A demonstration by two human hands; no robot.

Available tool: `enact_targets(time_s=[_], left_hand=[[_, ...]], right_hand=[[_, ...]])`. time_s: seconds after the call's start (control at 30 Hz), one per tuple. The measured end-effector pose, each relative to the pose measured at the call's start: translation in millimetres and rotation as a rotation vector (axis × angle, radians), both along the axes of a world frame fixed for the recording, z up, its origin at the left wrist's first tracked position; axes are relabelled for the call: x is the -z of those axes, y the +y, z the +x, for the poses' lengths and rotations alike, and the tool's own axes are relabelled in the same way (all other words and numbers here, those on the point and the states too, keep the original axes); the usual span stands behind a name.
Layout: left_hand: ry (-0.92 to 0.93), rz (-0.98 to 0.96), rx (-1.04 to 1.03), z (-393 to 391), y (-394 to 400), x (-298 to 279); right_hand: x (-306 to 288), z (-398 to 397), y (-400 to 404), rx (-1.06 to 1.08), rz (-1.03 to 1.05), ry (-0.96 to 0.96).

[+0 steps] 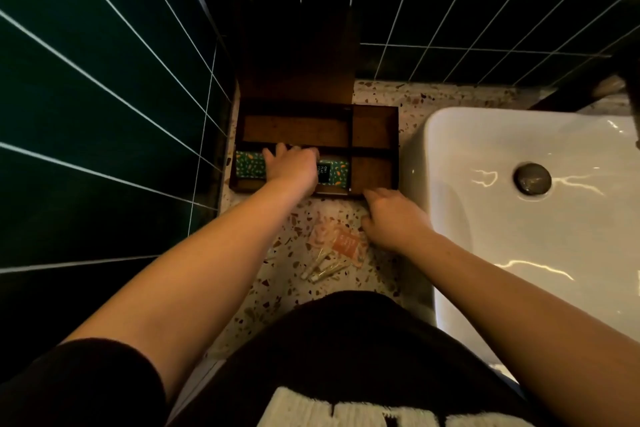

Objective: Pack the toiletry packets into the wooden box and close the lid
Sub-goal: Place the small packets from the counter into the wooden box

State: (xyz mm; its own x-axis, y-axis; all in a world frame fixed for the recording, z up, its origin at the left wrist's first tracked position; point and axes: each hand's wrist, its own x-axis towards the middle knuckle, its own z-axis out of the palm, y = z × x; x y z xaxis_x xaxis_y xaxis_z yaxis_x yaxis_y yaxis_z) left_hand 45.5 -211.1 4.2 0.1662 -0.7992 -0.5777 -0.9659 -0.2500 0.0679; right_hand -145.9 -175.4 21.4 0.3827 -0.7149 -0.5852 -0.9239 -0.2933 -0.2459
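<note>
A dark wooden box (pixel 374 128) with several compartments stands open on the speckled counter, its lid (pixel 298 55) upright against the tiled wall. A long green patterned packet (pixel 334 173) lies in the front left compartment. My left hand (pixel 292 163) rests flat on that packet, fingers spread. My right hand (pixel 391 215) sits on the counter just in front of the box's front edge, fingers curled downward and nothing visibly in it. An orange and pink packet (pixel 343 243) and a clear packet of cotton swabs (pixel 325 267) lie on the counter, left of my right hand.
A white sink (pixel 485 156) with a metal drain (pixel 532 178) fills the right side, close to the box. Dark green tiled walls (pixel 104 80) close in the left and the back. The terrazzo counter (pixel 287 253) is narrow.
</note>
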Motion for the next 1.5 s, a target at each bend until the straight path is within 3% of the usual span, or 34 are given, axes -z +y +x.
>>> enact_targets(time_s=[0.33, 0.53, 0.8, 1.03, 1.17, 1.3, 1.5], left_hand=[[0.067, -0.487, -0.078, 3.7, 45.7, 27.4], [0.052, -0.195, -0.165, -4.7, 64.8, 17.2], [0.066, -0.117, -0.086, -2.3, 64.0, 14.8], [0.103, -0.131, -0.103, 1.0, 60.4, 13.5], [0.159, -0.406, -0.193, 6.4, 76.1, 13.7], [0.202, -0.598, -0.331, 14.3, 110.3, 13.8], [0.188, -0.452, -0.487, 23.5, 156.2, 29.3]], right_hand=[[1.8, 1.6, -1.0, -0.001, -0.002, 0.022], [2.3, 1.3, -0.4, 0.0, -0.011, 0.023], [1.0, 1.2, 0.3, 0.01, -0.007, 0.015], [-0.1, 1.0, 0.1, 0.004, -0.004, 0.007], [-0.8, 0.8, 4.7, 0.067, -0.058, -0.127], [3.9, 2.4, 20.7, -0.064, -0.209, -0.226], [27.5, 17.4, 37.0, -0.18, -0.082, -0.155]])
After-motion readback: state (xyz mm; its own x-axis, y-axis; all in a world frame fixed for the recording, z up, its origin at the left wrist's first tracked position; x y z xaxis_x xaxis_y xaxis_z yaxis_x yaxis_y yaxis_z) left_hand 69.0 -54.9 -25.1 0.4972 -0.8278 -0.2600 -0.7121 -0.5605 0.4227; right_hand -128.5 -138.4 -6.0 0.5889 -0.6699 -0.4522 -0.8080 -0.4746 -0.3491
